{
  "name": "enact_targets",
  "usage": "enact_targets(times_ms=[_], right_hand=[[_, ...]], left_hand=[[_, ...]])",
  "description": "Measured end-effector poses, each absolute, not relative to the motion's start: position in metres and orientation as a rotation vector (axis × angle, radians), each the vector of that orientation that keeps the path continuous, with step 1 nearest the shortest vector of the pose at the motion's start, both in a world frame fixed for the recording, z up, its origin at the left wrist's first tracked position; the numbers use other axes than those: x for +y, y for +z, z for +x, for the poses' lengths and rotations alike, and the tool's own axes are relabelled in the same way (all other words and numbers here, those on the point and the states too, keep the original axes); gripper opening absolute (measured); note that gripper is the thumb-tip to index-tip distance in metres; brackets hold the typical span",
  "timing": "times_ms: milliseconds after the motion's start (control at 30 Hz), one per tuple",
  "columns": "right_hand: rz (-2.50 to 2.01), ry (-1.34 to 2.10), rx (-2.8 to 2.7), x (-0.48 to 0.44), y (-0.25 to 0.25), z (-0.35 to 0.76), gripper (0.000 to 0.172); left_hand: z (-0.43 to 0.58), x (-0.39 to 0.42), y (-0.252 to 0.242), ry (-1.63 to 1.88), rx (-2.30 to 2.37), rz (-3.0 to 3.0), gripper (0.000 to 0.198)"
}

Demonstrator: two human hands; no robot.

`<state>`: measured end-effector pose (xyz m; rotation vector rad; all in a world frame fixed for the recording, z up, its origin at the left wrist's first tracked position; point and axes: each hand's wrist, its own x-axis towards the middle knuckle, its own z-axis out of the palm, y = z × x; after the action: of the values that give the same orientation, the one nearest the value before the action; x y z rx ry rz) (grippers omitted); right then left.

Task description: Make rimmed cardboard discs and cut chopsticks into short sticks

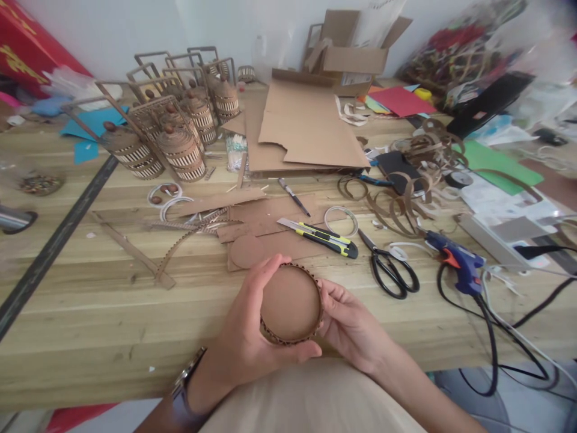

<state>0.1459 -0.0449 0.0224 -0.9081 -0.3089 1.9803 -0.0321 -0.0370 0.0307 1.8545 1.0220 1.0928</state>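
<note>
Between my hands is a round cardboard disc (292, 304) with a corrugated cardboard rim, tilted so its flat inside faces me. My left hand (250, 325) wraps the rim from the left, thumb along the lower edge and fingers over the top. On the right edge my right hand (349, 325) pinches the rim between thumb and fingers. Just beyond lie a loose cardboard circle (247, 251), a yellow-and-black utility knife (320, 236) and black-handled scissors (393, 273).
A blue hot glue gun (460, 264) with trailing cables lies on the right. Several cardboard lanterns (183, 153) stand at the back left. Large cardboard sheets (306, 123) rest in the back middle, near curled cardboard strips (396, 210). A pen (295, 198) lies beyond the knife.
</note>
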Motion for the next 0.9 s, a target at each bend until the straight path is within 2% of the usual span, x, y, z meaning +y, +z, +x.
enact_targets(times_ms=[300,533,900], right_hand=[[-0.819,2.119,-0.232,-0.047,0.023,0.146,0.036],[-0.817,2.065,-0.160,-0.047,0.025,0.148,0.023],[-0.826,2.093,-0.201,-0.045,0.031,0.143,0.027]], left_hand=[[-0.033,-0.039,0.031,1.093,0.981,1.835,0.096],[-0.032,-0.043,0.030,1.109,0.960,1.800,0.099],[-0.030,-0.043,0.035,1.040,0.997,1.921,0.095]])
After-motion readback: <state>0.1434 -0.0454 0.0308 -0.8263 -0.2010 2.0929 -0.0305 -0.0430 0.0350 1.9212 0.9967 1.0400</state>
